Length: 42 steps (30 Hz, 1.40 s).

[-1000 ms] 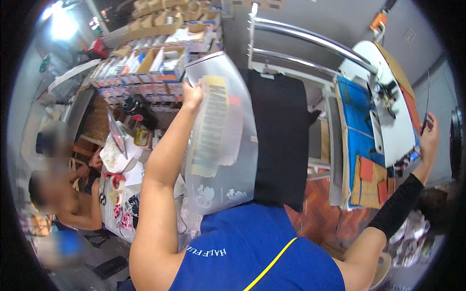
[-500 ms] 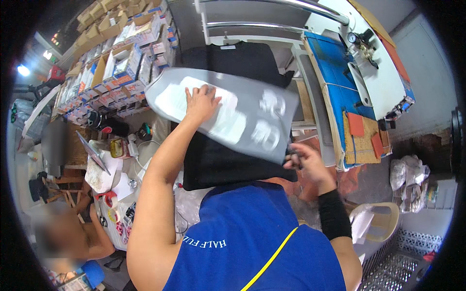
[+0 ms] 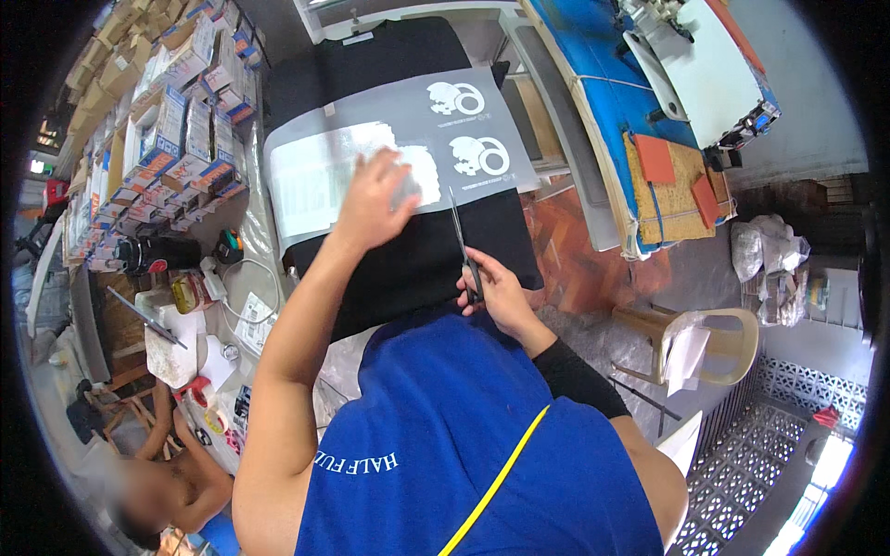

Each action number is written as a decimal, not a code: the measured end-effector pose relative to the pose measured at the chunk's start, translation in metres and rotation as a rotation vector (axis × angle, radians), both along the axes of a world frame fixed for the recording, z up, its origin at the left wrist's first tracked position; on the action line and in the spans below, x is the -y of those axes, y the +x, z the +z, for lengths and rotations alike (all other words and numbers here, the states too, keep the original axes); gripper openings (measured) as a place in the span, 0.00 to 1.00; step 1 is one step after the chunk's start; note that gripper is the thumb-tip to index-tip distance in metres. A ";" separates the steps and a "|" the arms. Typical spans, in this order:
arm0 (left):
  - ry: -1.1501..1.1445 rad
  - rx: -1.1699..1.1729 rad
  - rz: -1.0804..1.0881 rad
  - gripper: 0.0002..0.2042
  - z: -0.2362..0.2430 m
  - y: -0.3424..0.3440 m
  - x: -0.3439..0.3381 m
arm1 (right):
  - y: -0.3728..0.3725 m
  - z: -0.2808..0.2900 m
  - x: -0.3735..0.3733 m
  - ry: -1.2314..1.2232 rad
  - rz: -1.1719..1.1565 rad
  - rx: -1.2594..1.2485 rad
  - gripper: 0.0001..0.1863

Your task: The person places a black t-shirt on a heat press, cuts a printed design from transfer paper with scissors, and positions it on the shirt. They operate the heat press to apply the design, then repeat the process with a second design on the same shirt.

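Observation:
A greyish translucent film sheet [image 3: 371, 107] lies over a black shirt [image 3: 408, 269]. White print patches and two round white designs show on the film. My left hand [image 3: 378, 199], slightly blurred, is over the white patch near the film's front edge, its fingers apart and palm down. Scissors [image 3: 474, 278] with dark handles are in my right hand [image 3: 502, 295], closed round the loops. Their blades point away from me, and the tips reach the film's near edge, just below the lower round design. Whether the blades touch the film I cannot tell.
Stacked cardboard boxes [image 3: 158, 144] fill the left side. At the right stand a blue-topped bench [image 3: 603, 102] and a beige plastic chair [image 3: 640, 329]. Another person [image 3: 190, 486] sits at the lower left, beside a cluttered table [image 3: 218, 366].
The film was tilted in the air and now lies on the shirt. My right hand has moved left, bringing the scissors into plain sight. The whole view has shifted.

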<state>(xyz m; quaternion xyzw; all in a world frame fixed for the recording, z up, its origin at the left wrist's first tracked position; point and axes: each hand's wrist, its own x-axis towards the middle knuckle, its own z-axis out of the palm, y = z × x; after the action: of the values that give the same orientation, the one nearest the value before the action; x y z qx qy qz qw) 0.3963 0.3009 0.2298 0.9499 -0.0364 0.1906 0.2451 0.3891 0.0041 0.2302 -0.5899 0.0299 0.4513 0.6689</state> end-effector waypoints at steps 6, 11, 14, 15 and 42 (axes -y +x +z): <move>0.060 0.035 -0.042 0.16 -0.006 -0.009 0.050 | 0.017 0.011 -0.006 -0.065 0.006 0.042 0.30; 0.061 0.122 0.000 0.10 -0.014 -0.007 0.054 | 0.023 0.018 -0.009 -0.078 0.029 0.052 0.27; 0.063 0.136 0.019 0.09 -0.015 -0.007 0.058 | 0.025 0.018 -0.010 -0.075 0.031 0.041 0.32; 0.059 0.139 0.025 0.09 -0.016 -0.007 0.059 | 0.026 0.017 -0.010 -0.078 0.030 0.039 0.32; -0.023 0.189 0.020 0.14 0.006 -0.045 0.079 | 0.055 0.035 -0.042 -0.143 0.060 0.114 0.13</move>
<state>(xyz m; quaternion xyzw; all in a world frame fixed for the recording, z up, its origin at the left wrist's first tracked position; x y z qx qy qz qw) 0.3516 0.2218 0.2354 0.9251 -0.0474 0.2820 0.2498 0.4438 0.0459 0.2654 -0.6616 0.0062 0.4335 0.6118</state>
